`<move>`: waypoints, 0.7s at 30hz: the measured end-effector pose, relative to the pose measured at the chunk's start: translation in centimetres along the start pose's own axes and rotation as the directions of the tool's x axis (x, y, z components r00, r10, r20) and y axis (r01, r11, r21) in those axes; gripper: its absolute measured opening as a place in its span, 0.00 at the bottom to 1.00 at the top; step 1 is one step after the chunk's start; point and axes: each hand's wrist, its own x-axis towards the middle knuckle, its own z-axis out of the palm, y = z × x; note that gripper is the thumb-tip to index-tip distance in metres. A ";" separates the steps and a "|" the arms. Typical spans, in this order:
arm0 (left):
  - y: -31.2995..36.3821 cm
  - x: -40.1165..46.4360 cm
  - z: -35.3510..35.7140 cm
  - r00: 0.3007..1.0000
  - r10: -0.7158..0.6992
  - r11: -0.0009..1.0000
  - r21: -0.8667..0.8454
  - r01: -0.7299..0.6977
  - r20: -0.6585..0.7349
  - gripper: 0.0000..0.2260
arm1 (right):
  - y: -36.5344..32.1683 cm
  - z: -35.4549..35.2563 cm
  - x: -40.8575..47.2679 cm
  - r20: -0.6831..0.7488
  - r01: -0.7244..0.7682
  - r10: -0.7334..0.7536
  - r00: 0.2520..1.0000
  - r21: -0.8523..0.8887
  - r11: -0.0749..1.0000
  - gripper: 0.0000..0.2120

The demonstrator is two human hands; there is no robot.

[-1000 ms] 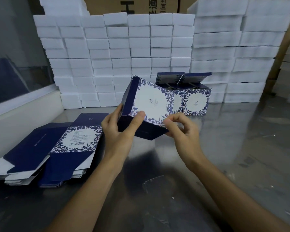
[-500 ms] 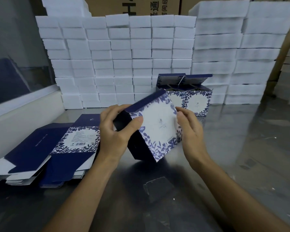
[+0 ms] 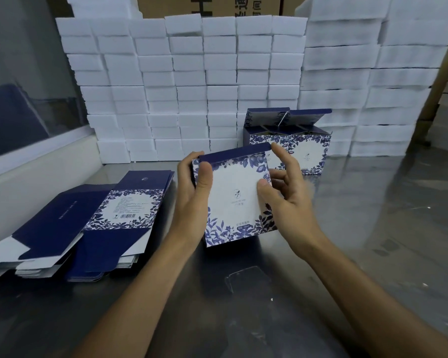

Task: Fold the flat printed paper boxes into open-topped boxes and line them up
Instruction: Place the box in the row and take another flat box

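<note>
A blue-and-white floral paper box (image 3: 234, 200) stands nearly upright above the steel table, its white printed face toward me and a navy flap along its top edge. My left hand (image 3: 192, 200) grips its left side, thumb on the front face. My right hand (image 3: 286, 195) holds the right side, thumb on the front and index finger at the top right corner. Behind it, two folded open-topped boxes (image 3: 292, 148) stand side by side with flaps up. Stacks of flat printed boxes (image 3: 93, 218) lie at the left.
The shiny steel table (image 3: 360, 228) stretches to the right. A wall of white foam blocks (image 3: 192, 86) stands along the back, with cardboard cartons above it. A white ledge and glass pane (image 3: 23, 161) bound the left side.
The box has turned from tilted to nearly upright and come down closer to the table. My left thumb has shifted onto the front face, and my right hand has moved up to the top right corner.
</note>
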 end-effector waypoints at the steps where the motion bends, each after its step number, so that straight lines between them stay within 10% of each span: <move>1: 0.0 0.0 0.1 1.000 -0.010 1.000 -0.001 0.010 -0.029 0.26 | -0.1 0.2 0.0 0.000 -0.012 0.012 1.000 0.026 1.000 0.25; 9: 0.1 -0.1 0.7 0.996 0.046 0.999 0.025 -0.044 -0.077 0.07 | -0.7 0.9 -0.1 -0.073 -0.024 0.033 0.997 0.121 0.992 0.13; 21: -0.2 -0.7 1.8 0.979 0.206 0.976 0.076 -0.205 0.003 0.07 | -1.4 0.9 -0.2 -0.189 0.113 -0.128 0.974 -0.089 0.990 0.06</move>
